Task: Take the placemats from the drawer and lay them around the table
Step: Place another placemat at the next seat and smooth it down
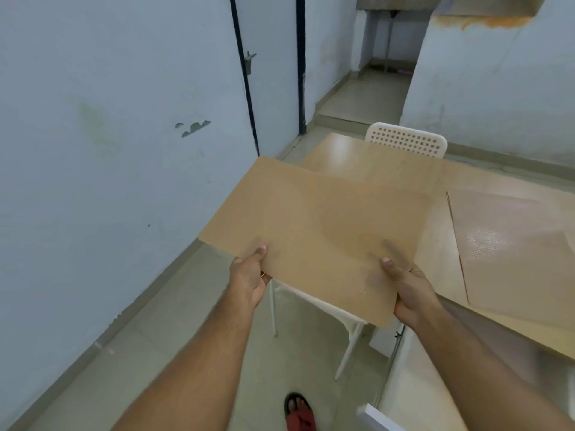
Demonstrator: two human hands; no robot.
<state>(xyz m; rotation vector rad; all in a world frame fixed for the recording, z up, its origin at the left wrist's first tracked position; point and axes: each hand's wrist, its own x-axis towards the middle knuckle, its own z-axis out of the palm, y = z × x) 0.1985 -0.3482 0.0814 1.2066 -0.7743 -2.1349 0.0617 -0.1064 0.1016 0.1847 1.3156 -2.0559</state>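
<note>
Both hands are closed on the near edge of a tan placemat [314,234], thumbs on top and fingers tucked beneath. The left hand [249,278] pinches the near left part of that edge, the right hand [407,293] the near right corner. The mat is held flat in the air, reaching out ahead of the hands over the corner of the worktop [370,163]. Off to the right of the right hand, a second placemat [513,250] lies flat on the worktop. Beyond the held mat, at the worktop's far side, stands a white perforated chair [407,140].
</note>
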